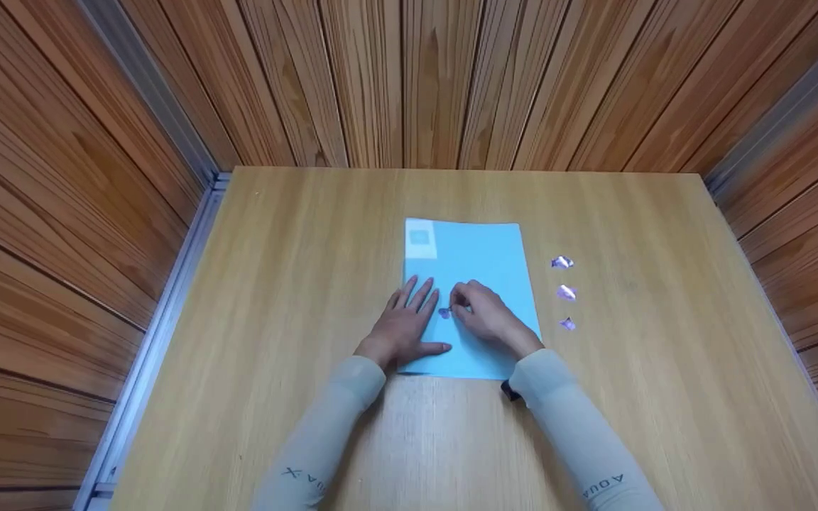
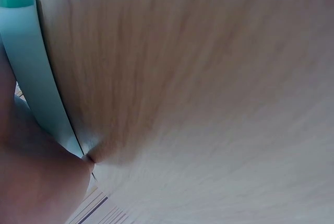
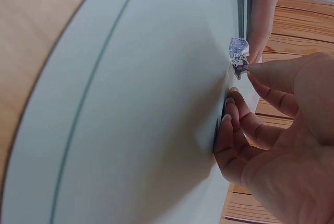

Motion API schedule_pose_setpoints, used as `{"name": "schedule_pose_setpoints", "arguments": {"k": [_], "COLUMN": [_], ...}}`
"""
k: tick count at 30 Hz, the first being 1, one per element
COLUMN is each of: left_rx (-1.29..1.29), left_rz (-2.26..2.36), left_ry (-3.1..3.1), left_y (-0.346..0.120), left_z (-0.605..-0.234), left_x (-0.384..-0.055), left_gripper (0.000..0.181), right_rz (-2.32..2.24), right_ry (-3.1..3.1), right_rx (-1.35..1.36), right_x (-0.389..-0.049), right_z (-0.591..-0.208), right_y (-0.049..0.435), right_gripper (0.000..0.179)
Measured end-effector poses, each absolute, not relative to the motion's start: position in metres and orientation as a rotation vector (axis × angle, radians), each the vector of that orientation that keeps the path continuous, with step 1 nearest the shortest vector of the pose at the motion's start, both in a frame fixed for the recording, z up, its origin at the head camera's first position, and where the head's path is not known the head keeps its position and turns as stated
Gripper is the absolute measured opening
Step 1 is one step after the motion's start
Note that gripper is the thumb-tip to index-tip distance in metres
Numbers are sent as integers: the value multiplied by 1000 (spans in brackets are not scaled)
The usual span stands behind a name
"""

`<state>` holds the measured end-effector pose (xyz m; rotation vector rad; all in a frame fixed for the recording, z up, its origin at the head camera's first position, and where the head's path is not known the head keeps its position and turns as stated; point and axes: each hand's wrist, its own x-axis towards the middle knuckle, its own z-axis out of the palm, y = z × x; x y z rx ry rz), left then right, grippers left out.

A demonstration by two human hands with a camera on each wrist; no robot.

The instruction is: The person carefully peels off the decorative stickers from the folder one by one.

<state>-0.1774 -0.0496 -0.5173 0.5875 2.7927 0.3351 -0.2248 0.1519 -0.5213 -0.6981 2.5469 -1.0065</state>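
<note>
A light blue folder (image 1: 480, 248) lies on the wooden table, a pale label (image 1: 420, 238) at its upper left corner. My left hand (image 1: 403, 328) rests flat on the folder's left side, fingers spread. Between thumb and index finger, my right hand (image 1: 483, 316) pinches a small cartoon sticker (image 3: 239, 57) by one end, at the middle of the folder. The other fingers of that hand are bent against the cover. In the left wrist view, the folder's rounded spine (image 2: 36, 62) stands beside the hand; the left fingertips are hidden there.
Right of the folder, three small shiny purple pieces lie in a column: an upper piece (image 1: 562, 262), a middle piece (image 1: 566, 292) and a lower piece (image 1: 567, 323). Wood-panelled walls (image 1: 437, 85) enclose the table (image 1: 295, 270) at the back and sides.
</note>
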Motion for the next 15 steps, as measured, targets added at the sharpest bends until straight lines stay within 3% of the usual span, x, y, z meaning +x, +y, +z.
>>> {"name": "schedule_pose_setpoints", "arguments": {"k": [3, 5, 15], "left_rx": [698, 712, 676], "left_rz": [389, 417, 368], "left_ry": [2750, 2741, 2766], "left_y": [-60, -61, -58], "left_z": [-579, -589, -587], "left_x": [-205, -209, -208], "left_gripper": [102, 105, 103], "right_rz": [-933, -927, -945], "right_ry": [2661, 2681, 2655], "right_rx": [-526, -514, -540], "right_x": [-239, -241, -243], "right_z": [-562, -567, -569], "right_y": [145, 145, 151], "right_gripper": [6, 6, 6]}}
